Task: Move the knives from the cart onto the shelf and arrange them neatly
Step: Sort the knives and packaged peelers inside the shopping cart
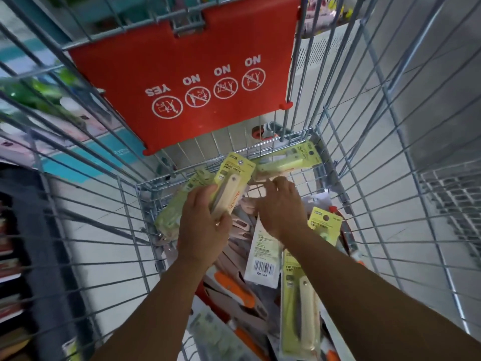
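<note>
I look down into a wire shopping cart [135, 230] filled with packaged knives. My left hand [201, 225] grips a fruit knife [229, 188] in a yellow-green card pack, cream handle up, held above the pile. My right hand [279, 207] reaches down with curled fingers onto another yellow-green knife pack [286, 160] lying against the cart's far end; whether it grips it is unclear. More fruit knife packs lie at the right [322, 225] and near me [302, 303]. A white pack [263, 256] shows its barcode side. Orange-handled knives [231, 285] lie lower in the pile.
The red child-seat flap [187, 74] with YES and NO pictograms hangs at the cart's far end. Wire walls close in on all sides. Shelves with goods [13, 256] stand at the left, blurred. Pale floor [429, 100] lies to the right.
</note>
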`<state>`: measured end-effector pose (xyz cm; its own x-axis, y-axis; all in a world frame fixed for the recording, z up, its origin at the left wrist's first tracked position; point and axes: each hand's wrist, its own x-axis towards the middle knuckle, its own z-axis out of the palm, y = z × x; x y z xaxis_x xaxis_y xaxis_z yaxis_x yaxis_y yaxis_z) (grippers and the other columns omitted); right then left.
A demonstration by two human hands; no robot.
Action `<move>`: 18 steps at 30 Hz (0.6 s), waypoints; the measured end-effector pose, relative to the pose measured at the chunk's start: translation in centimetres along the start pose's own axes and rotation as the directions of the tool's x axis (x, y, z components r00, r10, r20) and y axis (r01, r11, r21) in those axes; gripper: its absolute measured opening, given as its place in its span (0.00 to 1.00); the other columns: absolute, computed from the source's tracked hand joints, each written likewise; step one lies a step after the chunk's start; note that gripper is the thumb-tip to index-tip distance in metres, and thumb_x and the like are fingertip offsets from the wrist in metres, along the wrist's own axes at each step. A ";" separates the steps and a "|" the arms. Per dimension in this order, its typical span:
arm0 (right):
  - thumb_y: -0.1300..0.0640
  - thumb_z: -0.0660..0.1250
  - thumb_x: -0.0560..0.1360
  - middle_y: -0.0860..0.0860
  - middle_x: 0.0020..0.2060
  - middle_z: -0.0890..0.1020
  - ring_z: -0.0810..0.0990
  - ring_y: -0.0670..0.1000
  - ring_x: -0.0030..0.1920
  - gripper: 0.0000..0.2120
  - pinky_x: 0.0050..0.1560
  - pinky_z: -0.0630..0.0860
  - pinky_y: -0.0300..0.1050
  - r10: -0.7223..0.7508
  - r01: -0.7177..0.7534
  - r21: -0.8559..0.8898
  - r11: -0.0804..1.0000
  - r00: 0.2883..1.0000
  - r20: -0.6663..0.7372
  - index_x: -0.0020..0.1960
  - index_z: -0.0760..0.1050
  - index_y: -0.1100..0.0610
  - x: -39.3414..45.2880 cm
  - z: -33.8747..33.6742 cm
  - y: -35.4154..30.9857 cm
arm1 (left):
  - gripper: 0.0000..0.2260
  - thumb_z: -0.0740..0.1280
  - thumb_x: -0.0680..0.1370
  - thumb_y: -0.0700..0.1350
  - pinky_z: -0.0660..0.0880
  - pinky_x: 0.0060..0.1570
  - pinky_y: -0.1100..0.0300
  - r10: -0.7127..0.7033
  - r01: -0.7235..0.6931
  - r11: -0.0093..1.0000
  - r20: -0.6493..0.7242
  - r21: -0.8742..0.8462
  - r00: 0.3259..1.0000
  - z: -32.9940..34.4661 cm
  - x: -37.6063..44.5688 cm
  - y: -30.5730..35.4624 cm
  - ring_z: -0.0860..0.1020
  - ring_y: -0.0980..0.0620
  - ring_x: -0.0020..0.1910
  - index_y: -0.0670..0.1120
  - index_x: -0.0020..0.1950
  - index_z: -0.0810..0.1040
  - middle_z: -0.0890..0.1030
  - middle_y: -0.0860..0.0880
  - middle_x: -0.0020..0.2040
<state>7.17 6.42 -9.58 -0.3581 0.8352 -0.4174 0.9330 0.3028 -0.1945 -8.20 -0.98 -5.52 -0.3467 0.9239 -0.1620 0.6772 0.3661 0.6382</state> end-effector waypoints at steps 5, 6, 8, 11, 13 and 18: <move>0.44 0.53 0.79 0.54 0.72 0.61 0.59 0.57 0.71 0.26 0.69 0.60 0.53 0.022 -0.022 0.054 0.998 1.000 0.000 0.74 0.60 0.54 0.1 0.0 0.6 | 0.24 0.69 0.71 0.40 0.71 0.43 0.65 -0.007 0.007 1.000 0.003 -0.018 1.000 0.1 0.0 0.2 0.71 0.52 0.56 0.45 0.67 0.70 0.71 0.48 0.61; 0.45 0.55 0.79 0.54 0.71 0.62 0.61 0.58 0.70 0.25 0.67 0.61 0.52 0.033 -0.031 0.082 0.996 0.999 -0.020 0.72 0.62 0.54 0.1 0.1 0.6 | 0.24 0.69 0.71 0.40 0.75 0.44 0.61 0.000 0.001 1.000 0.004 -0.027 1.000 0.0 0.0 0.1 0.72 0.51 0.58 0.45 0.67 0.71 0.71 0.48 0.61; 0.48 0.59 0.77 0.55 0.66 0.68 0.67 0.58 0.64 0.20 0.63 0.66 0.51 0.045 -0.029 0.145 0.989 0.993 -0.105 0.65 0.70 0.56 -0.1 -0.1 0.6 | 0.23 0.69 0.71 0.40 0.78 0.48 0.55 0.001 -0.001 0.999 0.002 -0.045 1.000 -0.3 -0.1 0.0 0.72 0.49 0.59 0.45 0.66 0.71 0.71 0.48 0.61; 0.52 0.63 0.76 0.56 0.63 0.72 0.70 0.60 0.62 0.17 0.59 0.68 0.51 -0.065 0.100 0.173 0.980 0.978 -0.198 0.63 0.74 0.58 -0.1 -0.5 0.1 | 0.23 0.69 0.71 0.40 0.79 0.48 0.53 -0.033 0.031 0.996 -0.023 -0.088 0.999 -0.5 -0.1 0.0 0.73 0.51 0.57 0.45 0.65 0.72 0.71 0.48 0.60; 0.48 0.61 0.78 0.54 0.71 0.66 0.62 0.58 0.71 0.24 0.66 0.62 0.53 -0.187 0.204 0.123 0.971 0.973 -0.137 0.72 0.65 0.55 0.1 -0.5 -0.6 | 0.22 0.69 0.72 0.40 0.78 0.44 0.60 -0.055 0.049 0.992 -0.047 -0.116 0.997 -0.5 0.0 0.1 0.73 0.53 0.56 0.45 0.65 0.71 0.71 0.48 0.59; 0.49 0.53 0.79 0.52 0.77 0.49 0.41 0.53 0.77 0.31 0.74 0.39 0.53 -0.262 0.266 -0.078 0.961 0.964 0.054 0.77 0.47 0.56 2.6 -0.7 -2.4 | 0.22 0.69 0.71 0.40 0.70 0.42 0.71 -0.040 0.035 0.994 -0.049 -0.104 0.998 -1.0 0.6 -0.1 0.72 0.55 0.55 0.45 0.65 0.72 0.72 0.48 0.60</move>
<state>4.02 8.18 -9.56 -0.5915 0.7005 -0.3993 0.8041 0.5489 -0.2282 -9.12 -0.59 -4.89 -0.4048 0.9019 -0.1504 0.5935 0.3843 0.7072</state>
